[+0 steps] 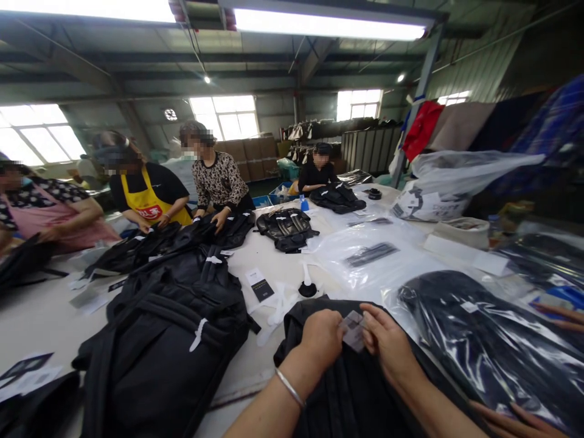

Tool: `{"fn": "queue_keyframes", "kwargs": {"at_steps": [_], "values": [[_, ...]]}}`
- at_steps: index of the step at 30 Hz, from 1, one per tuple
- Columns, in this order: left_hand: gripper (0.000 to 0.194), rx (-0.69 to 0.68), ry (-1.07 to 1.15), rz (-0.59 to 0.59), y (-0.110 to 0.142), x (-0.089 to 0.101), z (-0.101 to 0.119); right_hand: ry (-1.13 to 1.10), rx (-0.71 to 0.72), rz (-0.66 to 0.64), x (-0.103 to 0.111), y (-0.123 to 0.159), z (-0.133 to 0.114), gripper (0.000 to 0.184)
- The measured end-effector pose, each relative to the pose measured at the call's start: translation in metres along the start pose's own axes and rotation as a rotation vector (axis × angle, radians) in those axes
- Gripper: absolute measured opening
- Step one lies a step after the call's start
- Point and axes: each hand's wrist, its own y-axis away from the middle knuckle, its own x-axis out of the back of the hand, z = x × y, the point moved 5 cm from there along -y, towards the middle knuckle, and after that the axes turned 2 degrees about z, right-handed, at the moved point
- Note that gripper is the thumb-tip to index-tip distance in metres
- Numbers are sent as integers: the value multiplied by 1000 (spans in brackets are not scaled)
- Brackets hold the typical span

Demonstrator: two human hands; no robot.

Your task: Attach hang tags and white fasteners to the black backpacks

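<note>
A small greyish tag (353, 331) is pinched between my two hands, its print too small to read. My left hand (322, 333), with a silver bangle on the wrist, grips the tag's left edge. On the opposite side, the fingers of my right hand (382, 340) close on its right edge. Both hands are just above a black backpack (337, 389) that lies in front of me. My forearms hide part of this bag.
Left of me lies a large black backpack (168, 340) with white strap wraps. A plastic-wrapped black bag (483, 328) is on the right, with a co-worker's hands at its edge. Printed cards (261, 286) and a black-based white brush-like item (308, 285) lie ahead. Several co-workers handle bags across the table.
</note>
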Motion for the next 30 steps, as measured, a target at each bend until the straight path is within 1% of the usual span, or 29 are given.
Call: {"fn": "queue_keyframes", "kwargs": {"at_steps": [2,3,6,8,10,12,13,14,17,18,19,20,21,22,24,25,26,27,28,30], "values": [[22,6,-63,-15,1,1,-4,-113,-22,13,5,-3,-5,50],[22,-11,-76,-18,2,3,-5,-181,-43,39,9,-6,-5,49],[20,-91,-137,-18,9,10,-4,-354,-166,144,21,-13,7,34],[18,-131,-202,-28,13,11,-4,-427,-219,153,23,-16,15,29],[15,-195,-284,-45,16,8,-2,-448,-189,134,23,-16,15,27],[13,-290,-355,-59,18,3,1,-367,-114,103,22,-13,7,28],[12,-319,-376,-58,18,1,2,-266,-83,49,20,-10,1,29],[12,-319,-387,-53,17,-1,3,-127,-55,-41,16,-5,-6,29],[10,-203,-381,-24,11,-3,2,328,42,-404,-4,16,-23,28],[11,-182,-375,-20,10,-4,4,405,77,-489,-10,23,-28,28],[12,-191,-370,-21,9,-5,8,417,110,-525,-13,27,-32,28],[13,-220,-369,-25,9,-7,12,369,131,-513,-15,28,-37,30],[14,-256,-371,-28,10,-8,16,272,130,-461,-13,26,-40,31],[15,-287,-374,-28,12,-9,18,139,111,-378,-8,21,-40,33],[14,-317,-372,-17,16,-9,18,-145,25,-162,10,7,-34,30],[12,-299,-355,-7,18,-7,13,-241,-37,-57,21,0,-27,28],[11,-252,-313,15,20,-2,6,-269,-105,21,33,-5,-18,27],[10,-184,-254,51,20,5,-2,-224,-161,72,43,-9,-10,27],[10,-103,-190,97,20,14,-11,-117,-195,100,52,-12,-3,31],[13,49,-90,198,15,38,-26,167,-184,116,64,-14,4,42]]}}
